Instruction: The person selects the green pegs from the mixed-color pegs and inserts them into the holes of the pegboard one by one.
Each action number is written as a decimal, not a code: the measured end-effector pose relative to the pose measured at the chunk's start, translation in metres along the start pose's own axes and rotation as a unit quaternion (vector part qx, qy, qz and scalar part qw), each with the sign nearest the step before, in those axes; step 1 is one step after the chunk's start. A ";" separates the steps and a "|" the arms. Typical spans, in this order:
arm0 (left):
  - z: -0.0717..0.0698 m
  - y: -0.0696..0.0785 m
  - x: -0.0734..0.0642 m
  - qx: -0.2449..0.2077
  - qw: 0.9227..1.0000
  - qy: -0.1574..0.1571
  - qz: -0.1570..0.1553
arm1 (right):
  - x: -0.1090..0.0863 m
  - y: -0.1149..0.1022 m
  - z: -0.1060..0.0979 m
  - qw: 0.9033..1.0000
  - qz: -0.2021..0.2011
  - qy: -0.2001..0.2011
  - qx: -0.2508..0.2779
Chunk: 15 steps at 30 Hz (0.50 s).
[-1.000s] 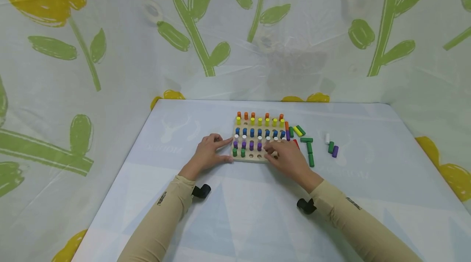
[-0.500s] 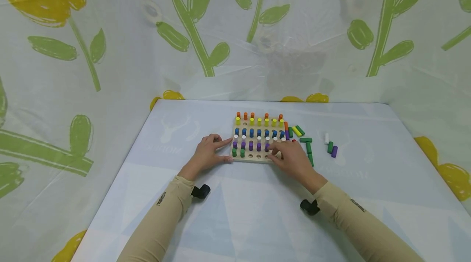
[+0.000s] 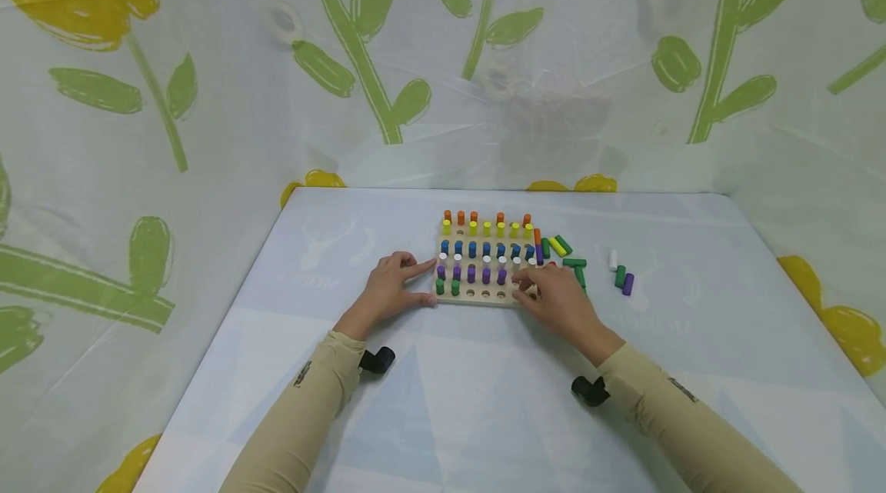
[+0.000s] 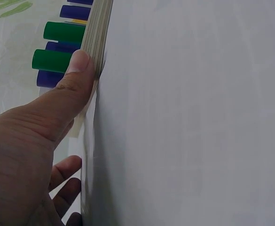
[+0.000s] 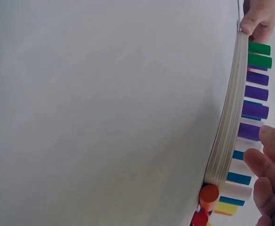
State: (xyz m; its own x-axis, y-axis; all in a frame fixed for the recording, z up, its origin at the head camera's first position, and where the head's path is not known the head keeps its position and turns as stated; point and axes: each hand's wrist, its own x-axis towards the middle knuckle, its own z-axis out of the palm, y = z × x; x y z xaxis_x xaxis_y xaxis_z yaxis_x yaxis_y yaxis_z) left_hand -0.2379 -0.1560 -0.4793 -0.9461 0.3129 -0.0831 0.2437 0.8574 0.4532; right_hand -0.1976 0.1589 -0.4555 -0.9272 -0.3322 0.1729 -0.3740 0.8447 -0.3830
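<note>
A wooden pegboard point(image 3: 477, 301) carries rows of orange, yellow, blue, white, purple and green pegs. My left hand point(image 3: 389, 289) touches its left edge with thumb and forefinger; in the left wrist view the thumb point(image 4: 76, 80) lies along the board's corner beside two green pegs point(image 4: 57, 31). Over the board's right front part, my right hand point(image 3: 554, 294) has thumb and forefinger apart and loosely bent, just right of the last standing purple peg point(image 3: 501, 277). In the right wrist view a fingertip overlaps the end of that purple peg point(image 5: 248, 132). The hand covers the right end of the front rows.
Loose green pegs point(image 3: 574, 262), a yellow peg point(image 3: 557, 246) and an orange peg point(image 3: 537, 236) lie against or near the board's right side. Farther right are a white peg point(image 3: 612, 260), a green peg point(image 3: 620, 275) and a purple peg point(image 3: 627, 284).
My right hand has moved slightly right, away from a purple peg that now stands in the board and shows fully. The left hand stays at the board's edge.
</note>
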 end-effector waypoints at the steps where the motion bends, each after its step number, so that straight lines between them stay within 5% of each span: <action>1: 0.000 0.000 0.000 -0.001 1.000 0.000 0.000 | 0.000 0.001 0.000 1.000 0.000 0.000 0.000; 15: -0.001 0.001 0.000 0.003 1.000 -0.004 -0.004 | -0.006 0.010 -0.006 1.000 0.015 -0.001 -0.012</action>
State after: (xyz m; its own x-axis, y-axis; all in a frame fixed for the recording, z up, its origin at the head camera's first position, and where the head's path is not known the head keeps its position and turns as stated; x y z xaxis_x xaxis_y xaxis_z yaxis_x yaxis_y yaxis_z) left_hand -0.2382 -0.1553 -0.4779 -0.9463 0.3090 -0.0946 0.2369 0.8623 0.4475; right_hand -0.1959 0.1715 -0.4551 -0.9383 -0.3072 0.1587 -0.3448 0.8645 -0.3658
